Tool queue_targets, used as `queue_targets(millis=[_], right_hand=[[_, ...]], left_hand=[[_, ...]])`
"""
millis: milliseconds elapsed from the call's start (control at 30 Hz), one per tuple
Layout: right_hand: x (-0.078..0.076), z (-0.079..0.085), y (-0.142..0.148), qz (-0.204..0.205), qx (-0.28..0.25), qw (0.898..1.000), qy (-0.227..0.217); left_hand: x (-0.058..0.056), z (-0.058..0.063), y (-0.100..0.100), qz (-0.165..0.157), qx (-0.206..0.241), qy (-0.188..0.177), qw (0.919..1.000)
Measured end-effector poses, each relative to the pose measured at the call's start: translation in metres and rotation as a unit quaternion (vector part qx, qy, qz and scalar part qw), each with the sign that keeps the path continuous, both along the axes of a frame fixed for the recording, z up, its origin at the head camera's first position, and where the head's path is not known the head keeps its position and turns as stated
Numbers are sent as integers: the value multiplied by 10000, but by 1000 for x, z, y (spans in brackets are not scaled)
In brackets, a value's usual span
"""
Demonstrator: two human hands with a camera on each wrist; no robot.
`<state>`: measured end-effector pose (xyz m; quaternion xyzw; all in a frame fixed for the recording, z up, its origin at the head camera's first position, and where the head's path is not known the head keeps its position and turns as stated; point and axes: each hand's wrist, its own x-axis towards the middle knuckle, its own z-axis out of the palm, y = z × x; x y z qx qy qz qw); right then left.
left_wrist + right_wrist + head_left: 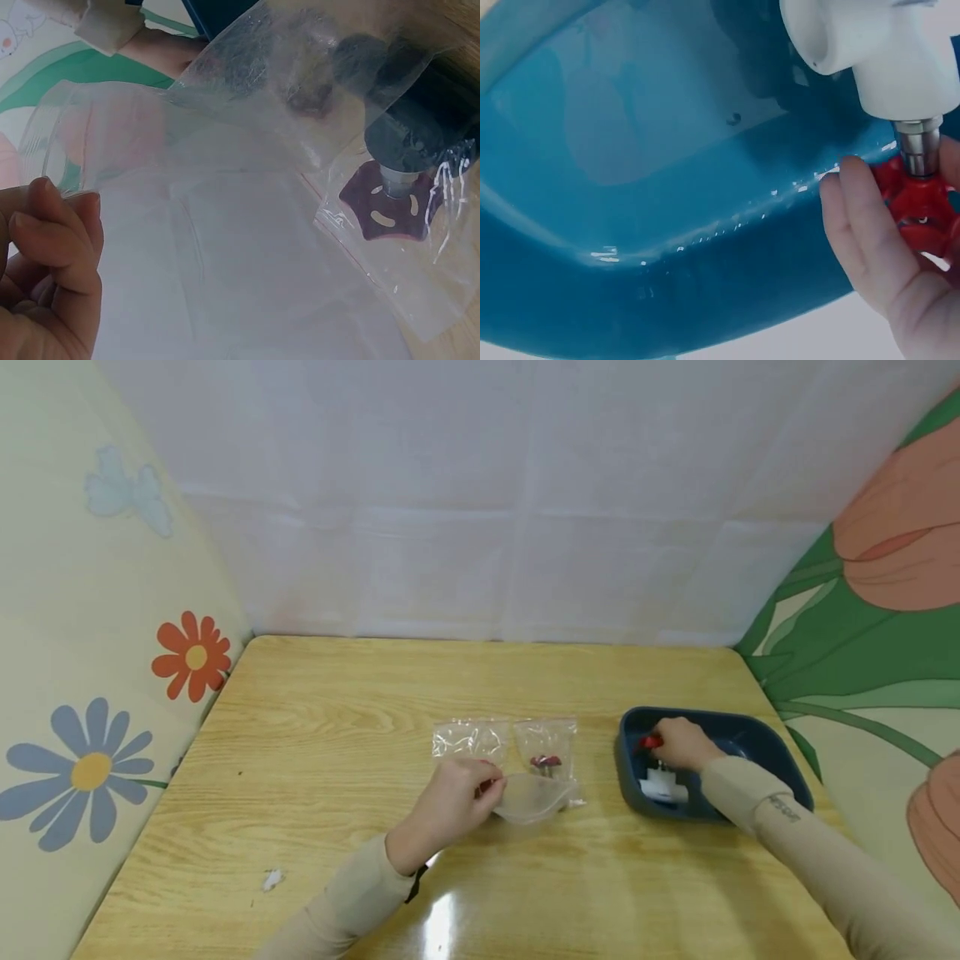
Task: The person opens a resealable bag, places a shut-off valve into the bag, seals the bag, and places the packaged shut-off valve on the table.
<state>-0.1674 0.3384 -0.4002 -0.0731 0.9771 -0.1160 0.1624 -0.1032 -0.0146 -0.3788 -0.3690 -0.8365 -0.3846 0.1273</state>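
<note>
With thumb and fingertips, my left hand (453, 793) pinches the edge of a clear plastic zip bag (528, 797), whose mouth gapes in the head view. My right hand (684, 743) reaches into a dark blue basin (802, 777) and grips the red handwheel (922, 210) of a white pipe valve (907, 71). The valve's metal stem (919, 146) shows between wheel and body. Behind the held bag lie two more zip bags: the right one (558, 733) holds a valve with a dark red handwheel (546, 762), and the left one (471, 737) is partly covered by my left hand.
The basin stands at the right side of the wood-grain table (337, 693). A small white scrap (272, 880) lies at the front left. A white cloth (480, 527) hangs behind the table, with flower-patterned panels (90, 610) at both sides.
</note>
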Motion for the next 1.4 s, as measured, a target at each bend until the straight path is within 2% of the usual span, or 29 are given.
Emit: queue_targets(millis=[367, 633, 867, 1200, 1400], right_hand=[[10, 15, 3, -79, -129, 9972, 739], [19, 36, 5, -275, -565, 9944, 853], [21, 44, 6, -207, -573, 9891, 1341], [27, 61, -3, -329, -744, 9857, 1478], [29, 74, -11, -195, -815, 9790, 1857]], left_hand=[[-4, -4, 0, 6, 205, 105, 9997], [-4, -6, 6, -212, 444, 505, 9975], [-4, -3, 13, -234, 475, 708, 9961], [-10, -9, 22, -243, 244, 321, 9989], [-13, -11, 24, -236, 207, 304, 9990]])
